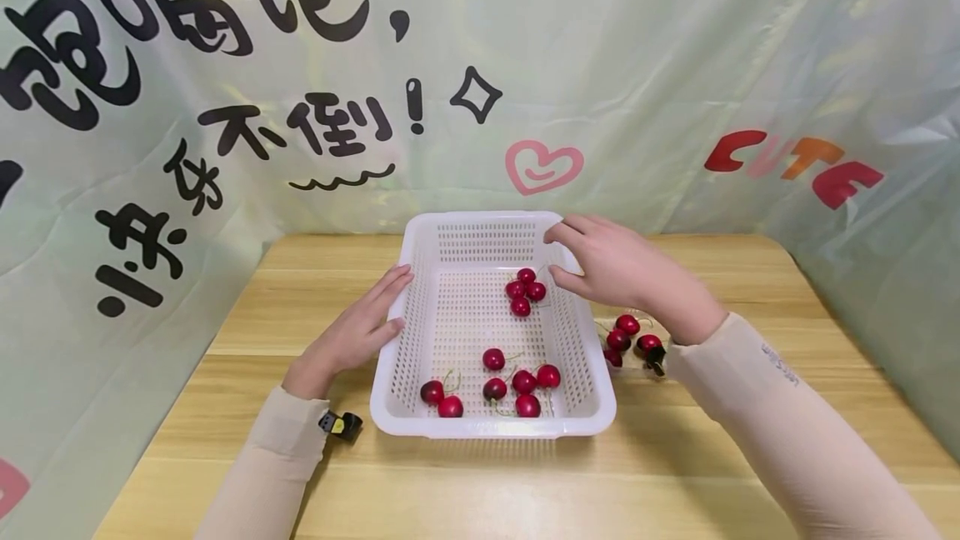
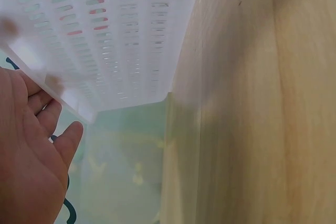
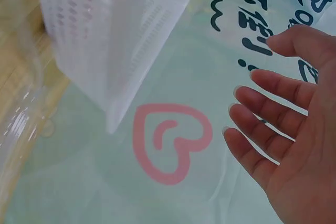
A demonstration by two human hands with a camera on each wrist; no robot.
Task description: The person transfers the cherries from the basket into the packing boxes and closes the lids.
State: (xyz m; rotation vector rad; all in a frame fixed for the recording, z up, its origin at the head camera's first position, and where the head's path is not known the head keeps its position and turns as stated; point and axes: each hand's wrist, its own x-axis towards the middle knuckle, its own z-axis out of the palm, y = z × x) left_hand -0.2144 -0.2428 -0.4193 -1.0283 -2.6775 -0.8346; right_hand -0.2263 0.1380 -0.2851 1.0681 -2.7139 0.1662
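Observation:
A white perforated plastic basket [image 1: 492, 427] stands on the wooden table, with red cherries [image 1: 524, 382] grouped at its near end and a small cluster [image 1: 521, 307] toward the back right. My left hand [image 1: 358, 330] rests its fingers on the basket's left rim; in the left wrist view the hand [image 2: 34, 145] touches the rim [image 2: 79, 109] with relaxed fingers. Above the right rim hovers my right hand [image 1: 618, 267], fingers spread and bent a little, holding nothing. The right wrist view shows that hand [image 3: 294, 114] apart from the basket [image 3: 86, 40].
More cherries [image 1: 618, 340] lie right of the basket, partly behind my right forearm, seemingly in a clear container whose shape is hard to tell. A black strap piece [image 1: 347, 426] is by my left wrist. A pale printed cloth [image 1: 637, 65] hangs behind and beside the wooden table [image 1: 300, 290].

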